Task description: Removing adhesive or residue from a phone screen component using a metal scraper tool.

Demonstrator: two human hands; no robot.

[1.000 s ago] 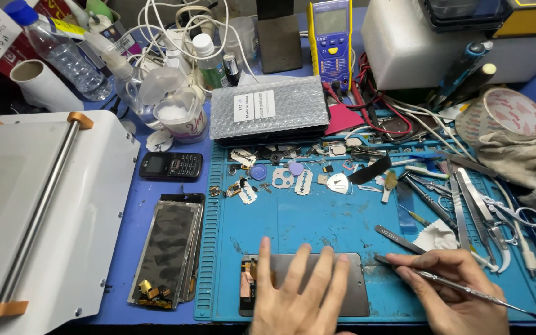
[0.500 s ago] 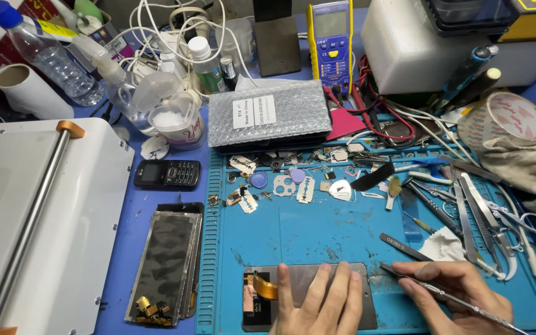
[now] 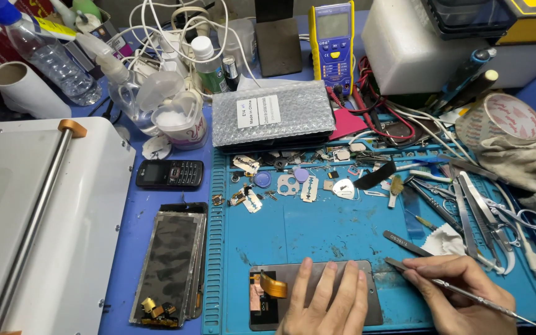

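Both hands have slid lower: left hand [image 3: 327, 301] lies flat, fingers apart, on the phone panel [image 3: 268, 293], right hand [image 3: 460, 294] clamped on a metal pick [image 3: 429, 279].

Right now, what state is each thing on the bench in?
Left hand: flat, pressing the phone panel.
Right hand: gripping a thin metal tool, tip at the panel's right edge.
Orange flex cable: curled up, off the panel.
Black keypad phone: lying face up, screen dark.
Multimeter: propped upright.
Water bottle: capped.
Screen stack: lying flat beside the blue mat.
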